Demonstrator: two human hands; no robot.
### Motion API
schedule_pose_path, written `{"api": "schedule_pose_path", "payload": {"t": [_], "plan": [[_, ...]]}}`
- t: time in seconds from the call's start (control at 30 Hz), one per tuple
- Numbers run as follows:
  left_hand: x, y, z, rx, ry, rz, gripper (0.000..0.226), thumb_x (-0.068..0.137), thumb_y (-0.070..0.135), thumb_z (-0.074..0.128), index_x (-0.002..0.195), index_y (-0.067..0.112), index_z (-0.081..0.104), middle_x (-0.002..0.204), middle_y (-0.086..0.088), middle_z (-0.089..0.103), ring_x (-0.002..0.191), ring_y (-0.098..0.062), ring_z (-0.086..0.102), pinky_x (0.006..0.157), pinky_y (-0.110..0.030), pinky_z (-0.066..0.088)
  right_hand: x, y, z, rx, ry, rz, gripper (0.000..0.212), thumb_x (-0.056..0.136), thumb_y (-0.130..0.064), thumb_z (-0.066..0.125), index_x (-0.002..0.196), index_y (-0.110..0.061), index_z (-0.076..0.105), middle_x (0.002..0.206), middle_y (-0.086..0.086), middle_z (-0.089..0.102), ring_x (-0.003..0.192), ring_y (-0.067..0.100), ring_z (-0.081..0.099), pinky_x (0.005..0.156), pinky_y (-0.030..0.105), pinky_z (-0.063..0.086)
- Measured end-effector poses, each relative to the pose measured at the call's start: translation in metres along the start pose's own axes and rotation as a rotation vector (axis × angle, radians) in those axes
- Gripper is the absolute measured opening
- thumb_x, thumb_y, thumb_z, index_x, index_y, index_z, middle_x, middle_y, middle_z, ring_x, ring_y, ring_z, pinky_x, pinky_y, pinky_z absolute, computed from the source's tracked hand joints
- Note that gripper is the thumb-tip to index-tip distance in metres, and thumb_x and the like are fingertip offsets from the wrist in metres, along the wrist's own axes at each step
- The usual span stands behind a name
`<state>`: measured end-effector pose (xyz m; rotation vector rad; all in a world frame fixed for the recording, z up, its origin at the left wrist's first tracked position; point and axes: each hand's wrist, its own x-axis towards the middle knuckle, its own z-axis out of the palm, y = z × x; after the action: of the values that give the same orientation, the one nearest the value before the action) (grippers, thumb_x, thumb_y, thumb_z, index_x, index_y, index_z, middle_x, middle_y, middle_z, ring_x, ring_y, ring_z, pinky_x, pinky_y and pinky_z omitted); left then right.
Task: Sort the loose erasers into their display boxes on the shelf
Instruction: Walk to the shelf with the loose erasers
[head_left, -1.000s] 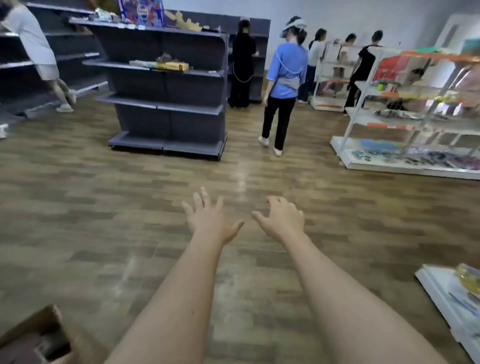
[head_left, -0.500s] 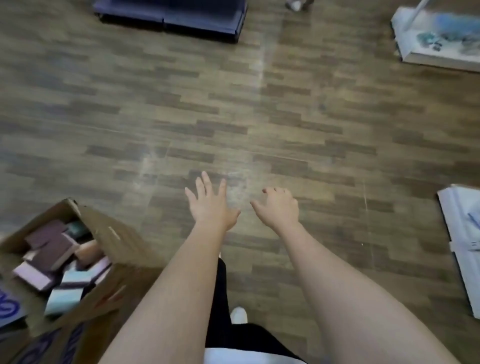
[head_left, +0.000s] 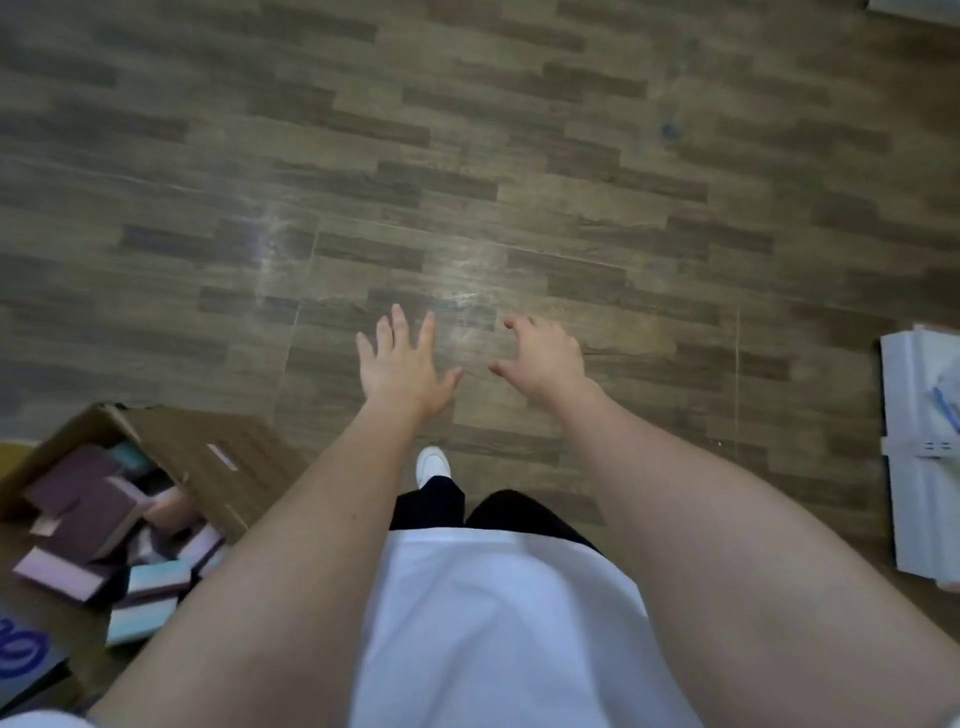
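Head view showed my left hand (head_left: 402, 366) spread and right hand (head_left: 543, 358) loosely curled, both empty above the floor (head_left: 519, 156), while the erasers (head_left: 98, 525) lay unsorted in the cardboard box (head_left: 208, 452) beside me.

Ahead of us the wood-pattern floor (head_left: 519, 156) lies bare. Low to our left an open cardboard box (head_left: 208, 457), crowded with boxed erasers (head_left: 78, 519), blocks the way; a white shelf base (head_left: 914, 467) bounds our right.
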<state>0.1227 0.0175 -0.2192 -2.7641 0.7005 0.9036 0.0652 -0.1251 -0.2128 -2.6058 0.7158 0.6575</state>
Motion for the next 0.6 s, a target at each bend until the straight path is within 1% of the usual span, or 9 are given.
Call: {"api": "schedule_pose_path", "payload": {"t": [0.13, 0.33, 0.47, 0.6], "plan": [[0.026, -0.012, -0.011, -0.002, -0.040, -0.004, 0.076, 0.093, 0.060, 0.025, 0.148, 0.023, -0.012, 0.155, -0.015, -0.014, 0.144, -0.031, -0.005, 0.115, -0.050, 0.003, 0.024, -0.005, -0.008, -0.001, -0.047, 0.001, 0.061, 0.088, -0.042, 0.059, 0.141, -0.022, 0.037, 0.146, 0.004, 0.039, 0.133, 0.025, 0.034, 0.105, 0.040, 0.031], [0.078, -0.004, -0.039, -0.031, -0.019, 0.006, 0.070, 0.096, 0.055, 0.021, 0.148, 0.021, -0.011, 0.156, -0.016, -0.008, 0.144, -0.031, -0.002, 0.115, -0.050, 0.004, 0.071, -0.004, -0.028, -0.038, -0.097, -0.014, 0.057, 0.091, -0.043, 0.054, 0.140, -0.020, 0.037, 0.145, 0.005, 0.039, 0.133, 0.025, 0.034, 0.105, 0.041, 0.031], [0.126, 0.003, -0.070, -0.055, -0.011, -0.008, 0.067, 0.096, 0.053, 0.021, 0.148, 0.023, -0.008, 0.156, -0.015, -0.006, 0.143, -0.032, -0.001, 0.115, -0.050, 0.004, 0.123, 0.001, -0.053, -0.027, -0.117, -0.037, 0.056, 0.092, -0.042, 0.052, 0.140, -0.019, 0.037, 0.143, 0.005, 0.040, 0.132, 0.025, 0.034, 0.104, 0.041, 0.032], [0.178, 0.007, -0.111, -0.071, 0.014, -0.030, 0.063, 0.097, 0.052, 0.018, 0.149, 0.023, -0.004, 0.157, -0.013, -0.003, 0.144, -0.030, -0.001, 0.115, -0.049, 0.004, 0.181, 0.006, -0.087, -0.032, -0.117, -0.081, 0.057, 0.092, -0.043, 0.050, 0.142, -0.019, 0.035, 0.146, 0.004, 0.036, 0.135, 0.025, 0.030, 0.105, 0.041, 0.030]]}}
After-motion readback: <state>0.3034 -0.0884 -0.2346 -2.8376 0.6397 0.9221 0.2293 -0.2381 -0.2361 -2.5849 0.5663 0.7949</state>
